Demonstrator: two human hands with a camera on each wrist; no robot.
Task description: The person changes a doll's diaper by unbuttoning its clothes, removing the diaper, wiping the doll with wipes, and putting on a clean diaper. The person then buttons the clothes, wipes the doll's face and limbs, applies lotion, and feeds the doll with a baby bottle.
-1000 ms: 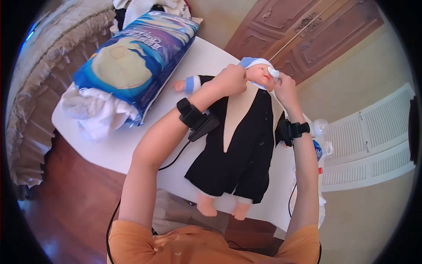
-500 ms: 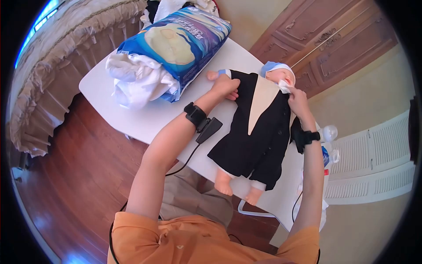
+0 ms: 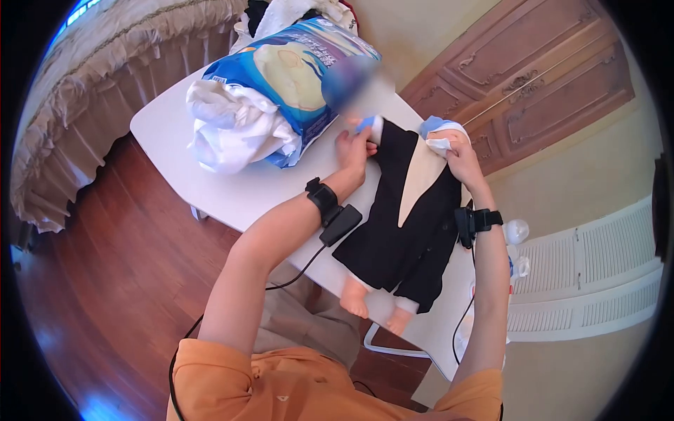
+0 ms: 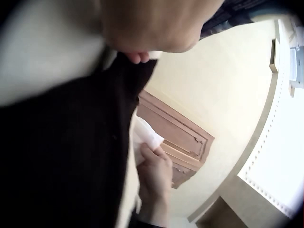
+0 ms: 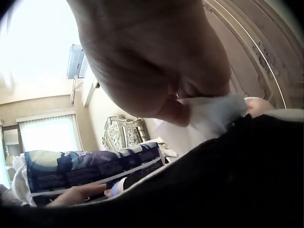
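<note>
Doll (image 3: 415,203): lies on its back on the tabletop (image 3: 172,154), feet toward the person, head at the far edge; wears a dark suit with a cream panel, plus a blue-and-white cap (image 3: 432,125).
Face (image 3: 450,134): shows only in part, mostly hidden behind the white wipe (image 3: 440,145); mouth out of sight.
Wipe, change: sits across the lower face now; half a second ago, just below a visible mouth. Suggests work at the face still in progress, not finished.
Left side, change: now down by the cuff (image 3: 366,125); up beside the head one second ago, on the sleeve at half a second. Likely serves to steady the doll's arm.
Right hand (image 3: 464,163): pinches the wipe with bent fingers, closed up on the fabric; reaches far forward, wrist above the chest. Pressure on the face: cannot tell.
Left hand (image 3: 353,151): lies low beside the sleeve end, fingers partly bent and touching it; actual grip or mere contact, cannot tell. Arm bent at the elbow.
Blue pack (image 3: 291,77): lies beyond the left hand, near the doll's arm.
White cloth (image 3: 235,130): bunches at the near end of the pack.
Wooden doors (image 3: 526,81): stand behind the doll's head.
</note>
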